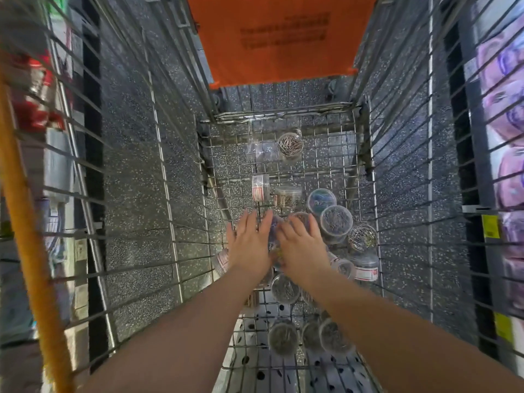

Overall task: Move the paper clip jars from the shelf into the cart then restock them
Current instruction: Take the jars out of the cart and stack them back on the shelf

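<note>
Head view looking straight down into the cart (232, 154), so going left to right: a yellow bar (25, 211) runs down the far left with a blurry shelf (37, 89) behind it, then the cart's left wire wall. A labelled jar (260, 187) lies on its side on the mesh floor. The left hand (249, 245) and right hand (302, 248) are both down near the floor, fingers mostly straight, palms turned in and pressing a small bunch of jars (273, 236) between them. It's blurry there, so I can't tell how many are in that bunch. To the right, more jars sit packed tight, including a blue-clip jar (321, 199) and a silver-clip jar (336, 222), and a few more near jars (283, 337) stand closer to the camera. Then comes the right wire wall, with purple packs (507, 137) on the shelving beyond it. Handling-wise, I'd guess these are rigid clear plastic tubs, light but smooth, and round enough to roll or pop out of a squeeze. Better to hold each by its sides, or scoop from underneath, than to trust palm pressure. Room is tight sideways, since the walls taper in, and the orange flap (280, 43) hangs at the far end. Straight up looks like the open way out.
</note>
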